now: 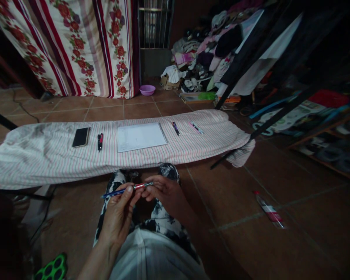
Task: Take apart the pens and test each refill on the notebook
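Observation:
Both hands hold one blue and red pen (125,189) over my lap. My left hand (121,214) pinches its middle between thumb and fingers. My right hand (163,194) grips the pen's right end, fingers curled. Ahead lies a striped cloth-covered board (46,155) with a spiral notebook (140,137), a black phone (81,137), a pair of black and red pens (99,141), another dark pen (175,128) and a pink and blue pen (196,127).
A small bottle (270,210) lies on the tiled floor to the right. A floral mattress (76,46) leans at the back, with a purple bowl (147,90) and a clothes pile (210,50) beside it. Dark shelving (323,128) stands right. A green object (51,268) sits bottom left.

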The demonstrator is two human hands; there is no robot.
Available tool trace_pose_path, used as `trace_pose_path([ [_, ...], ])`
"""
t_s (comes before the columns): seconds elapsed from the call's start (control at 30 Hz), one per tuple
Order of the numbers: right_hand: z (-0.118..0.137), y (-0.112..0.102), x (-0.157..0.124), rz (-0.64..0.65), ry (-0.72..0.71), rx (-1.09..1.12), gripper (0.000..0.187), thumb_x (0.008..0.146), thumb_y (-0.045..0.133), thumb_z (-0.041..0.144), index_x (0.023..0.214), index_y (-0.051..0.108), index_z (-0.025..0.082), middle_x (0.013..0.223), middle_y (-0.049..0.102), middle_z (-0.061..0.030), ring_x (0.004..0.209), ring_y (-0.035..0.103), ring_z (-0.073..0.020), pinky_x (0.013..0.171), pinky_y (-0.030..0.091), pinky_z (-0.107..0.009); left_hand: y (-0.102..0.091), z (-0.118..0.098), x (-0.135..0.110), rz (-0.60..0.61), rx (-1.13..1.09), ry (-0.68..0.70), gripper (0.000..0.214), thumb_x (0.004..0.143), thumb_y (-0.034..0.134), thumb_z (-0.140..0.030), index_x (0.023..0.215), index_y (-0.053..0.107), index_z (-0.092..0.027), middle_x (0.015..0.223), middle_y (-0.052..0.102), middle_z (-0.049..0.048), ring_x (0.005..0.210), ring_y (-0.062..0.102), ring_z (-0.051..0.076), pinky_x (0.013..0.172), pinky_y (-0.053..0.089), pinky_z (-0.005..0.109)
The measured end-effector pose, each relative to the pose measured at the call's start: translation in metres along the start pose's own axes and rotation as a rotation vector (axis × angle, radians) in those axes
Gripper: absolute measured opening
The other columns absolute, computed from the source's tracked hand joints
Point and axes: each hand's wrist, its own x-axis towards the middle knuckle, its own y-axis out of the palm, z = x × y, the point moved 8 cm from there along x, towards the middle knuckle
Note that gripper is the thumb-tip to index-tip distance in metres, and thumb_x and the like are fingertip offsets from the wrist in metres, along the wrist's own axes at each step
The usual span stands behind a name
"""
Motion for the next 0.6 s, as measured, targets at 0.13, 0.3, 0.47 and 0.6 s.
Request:
trace_pose_path([
  [0.13,0.002,0.001,-0.001,-0.007,-0.010,-0.067,0.018,0.075,0.060,0.030,0.087,0.061,0.018,0.065,0.068,-0.0005,0.059,0.065,-0.0132,0.053,0.052,-0.023,0.000,-0.001,-0.002,0.039,0.044,-0.015,0.022,0.057,0.079,-0.017,0.074,0.067,-0.012,0.074,0.070,0.0039,0.070,0.067,0.014,0.070,0.056,0.021],
  [0.3,0.010,0.005,-0.003,-0.044,-0.052,-0.257,0.017,0.080,0.054,0.033,0.079,0.061,0.018,0.062,0.065,-0.0005,0.054,0.063,-0.0120,0.048,0.050,-0.021,-0.001,-0.004,-0.004,0.076,0.051,0.004,0.019,0.061,0.077,-0.019,0.075,0.067,-0.012,0.076,0.070,0.0035,0.074,0.067,0.014,0.072,0.055,0.020],
  [0.47,0.017,0.007,-0.006,-0.078,-0.144,-0.418,0.022,0.083,0.051,0.036,0.078,0.063,0.019,0.060,0.064,-0.0012,0.053,0.062,-0.0124,0.051,0.051,-0.023,-0.003,-0.001,-0.003,0.083,0.000,-0.018,0.014,0.063,0.075,-0.016,0.074,0.067,-0.012,0.075,0.070,0.0040,0.075,0.067,0.014,0.073,0.055,0.021],
  [0.6,0.011,0.011,-0.005,-0.039,-0.110,-0.317,0.027,0.084,0.050,0.038,0.098,0.061,0.019,0.064,0.066,-0.0011,0.054,0.063,-0.0120,0.052,0.052,-0.023,-0.009,0.004,0.001,0.011,-0.116,-0.052,0.011,0.062,0.074,-0.009,0.071,0.067,-0.010,0.074,0.070,0.0043,0.073,0.067,0.014,0.072,0.056,0.021],
])
